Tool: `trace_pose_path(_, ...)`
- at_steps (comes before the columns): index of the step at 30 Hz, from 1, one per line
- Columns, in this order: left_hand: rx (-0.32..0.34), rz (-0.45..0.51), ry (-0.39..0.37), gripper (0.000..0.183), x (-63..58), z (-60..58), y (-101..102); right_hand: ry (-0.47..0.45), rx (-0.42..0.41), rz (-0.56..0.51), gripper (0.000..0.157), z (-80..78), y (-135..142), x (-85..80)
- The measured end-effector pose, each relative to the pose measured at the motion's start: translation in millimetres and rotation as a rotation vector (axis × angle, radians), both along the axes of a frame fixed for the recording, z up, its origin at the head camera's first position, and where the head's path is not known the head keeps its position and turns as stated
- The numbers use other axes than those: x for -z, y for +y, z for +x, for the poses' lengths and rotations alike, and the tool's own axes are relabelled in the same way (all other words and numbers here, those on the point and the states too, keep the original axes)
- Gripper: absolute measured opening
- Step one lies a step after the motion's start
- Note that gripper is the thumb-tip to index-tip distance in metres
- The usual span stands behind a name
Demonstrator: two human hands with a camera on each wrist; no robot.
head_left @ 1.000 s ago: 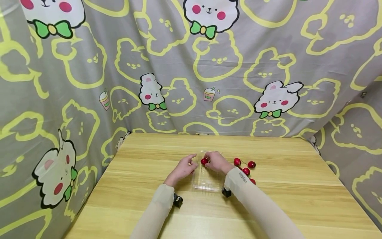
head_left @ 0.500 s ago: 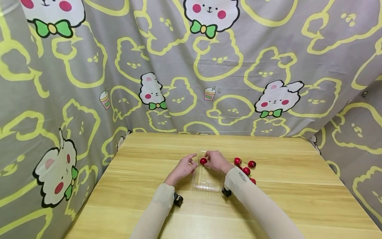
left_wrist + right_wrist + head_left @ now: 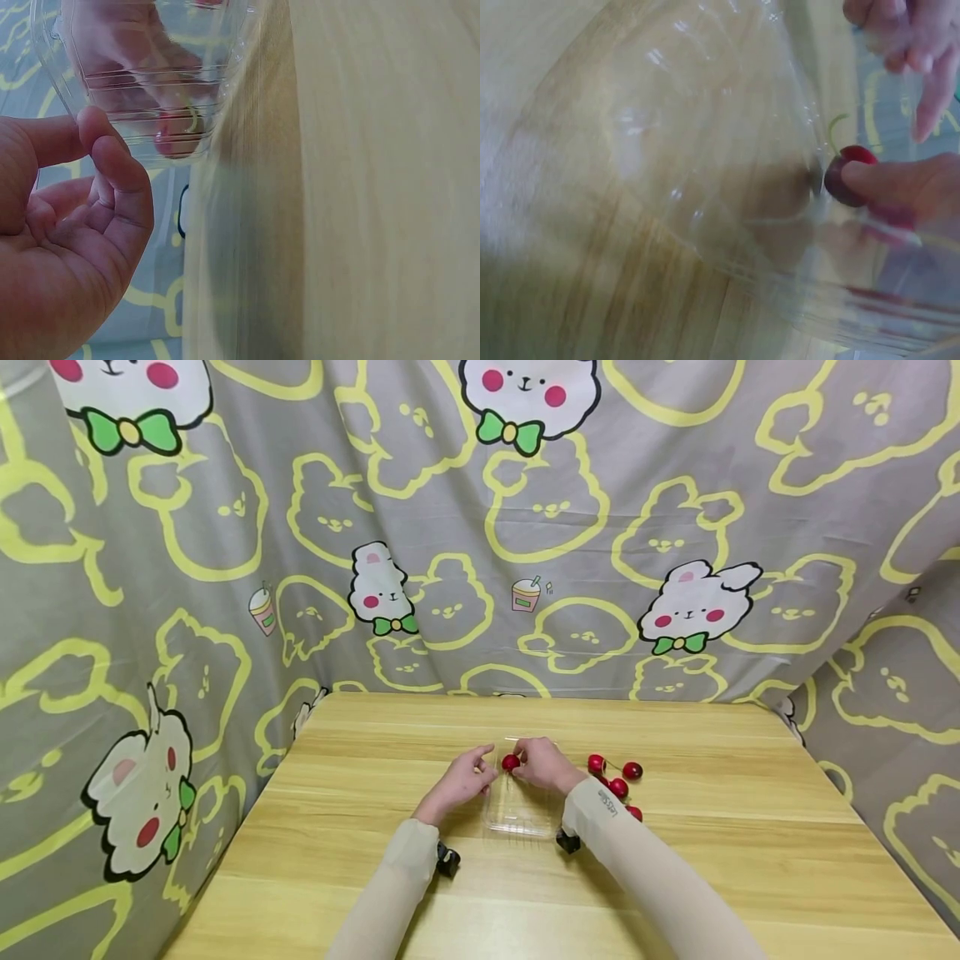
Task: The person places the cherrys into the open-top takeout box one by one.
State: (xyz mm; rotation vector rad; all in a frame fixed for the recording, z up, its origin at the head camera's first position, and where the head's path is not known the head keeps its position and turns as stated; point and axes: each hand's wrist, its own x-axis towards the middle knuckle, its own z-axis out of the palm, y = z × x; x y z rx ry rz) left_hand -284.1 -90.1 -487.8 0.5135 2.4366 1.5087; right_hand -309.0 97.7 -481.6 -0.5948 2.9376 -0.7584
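A clear plastic box (image 3: 517,820) stands on the wooden table. My right hand (image 3: 545,763) reaches into its far part and pinches a dark red cherry (image 3: 511,763) between thumb and fingers. The right wrist view shows the thumb on that cherry (image 3: 844,180), its green stem pointing up. My left hand (image 3: 463,778) is at the box's left side; in the left wrist view its curled fingers and thumb (image 3: 97,187) hold the rim. Through the box wall in that view shows the cherry (image 3: 178,135), close to the bottom.
Several more cherries (image 3: 618,787), some with stems, lie on the table (image 3: 712,852) just right of the box, partly behind the right forearm. A patterned grey curtain (image 3: 450,527) hangs at the back and sides.
The right hand and the pinched cherry have shifted very slightly left and away inside the box. The left hand stays at the rim, and the loose cherries lie as before.
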Motion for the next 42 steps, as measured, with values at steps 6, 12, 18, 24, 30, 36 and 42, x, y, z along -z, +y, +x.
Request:
trace_pose_path(6,0.008,0.002,0.002,0.056,-0.2,-0.5,-0.5,-0.018,0.041,-0.015,0.026,-0.7,-2.6,-0.7)
trace_pose_path(12,0.004,0.003,0.013,0.055,0.5,-0.6,-0.3,-0.03,0.062,-0.026,0.026,-2.4,-3.9,1.5)
trace_pose_path(18,0.004,0.016,0.006,0.055,-6.8,3.7,0.1,-0.026,0.064,-0.02,0.026,-3.7,-4.1,1.4)
trace_pose_path(24,0.003,-0.001,0.001,0.056,-2.6,0.0,-0.5,-0.02,0.057,-0.011,0.027,-2.9,-4.3,0.7)
trace_pose_path(30,-0.003,0.002,-0.005,0.056,-2.0,1.1,0.2,-0.011,0.05,-0.006,0.027,-1.5,-3.1,0.1)
trace_pose_path(36,-0.006,-0.005,-0.004,0.056,-0.2,0.8,1.1,0.004,0.036,-0.019,0.026,-1.0,-1.1,1.1)
trace_pose_path(42,-0.012,-0.017,-0.002,0.056,0.1,0.0,2.5,0.027,0.025,-0.038,0.025,-2.2,0.1,2.4)
